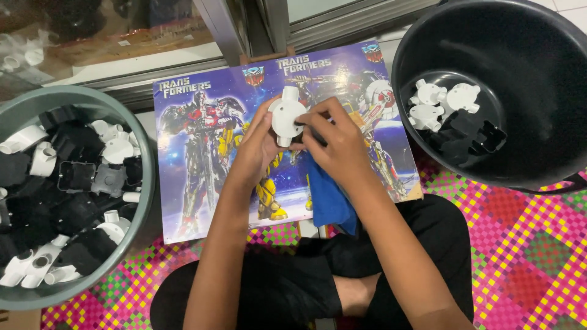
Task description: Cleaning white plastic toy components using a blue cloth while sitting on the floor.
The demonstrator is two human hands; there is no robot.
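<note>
Grip, left hand [257, 143]: fingers curled around the left and rear side of a white round junction box [286, 115], closed on it and holding it clear of the board below.
Grip, right hand [336, 143]: fingertips pressed against the right edge of the same box, thumb and forefinger pinched at its rim; a blue cloth [327, 195] is tucked under the palm and hangs down from it.
White round junction box: a disc-shaped plastic body with short tubular outlets, one pointing up and one pointing down; it sits between the two hands, near the centre of the view.
Blue cloth: drapes from the right hand down to the person's lap, covering part of the board.
Picture board [202, 165]: a flat printed panel with robot figures on a blue ground, lying directly beneath the hands and leaning towards a window frame.
Grey-green tub [143, 201]: at the left, filled with a mix of white and black plastic fittings.
Black bucket [440, 36]: at the upper right, holding a few white round boxes and some black fittings at its bottom.
Woven mat [526, 244]: pink, yellow and green chequered, under the tub, bucket and the person's crossed legs.
</note>
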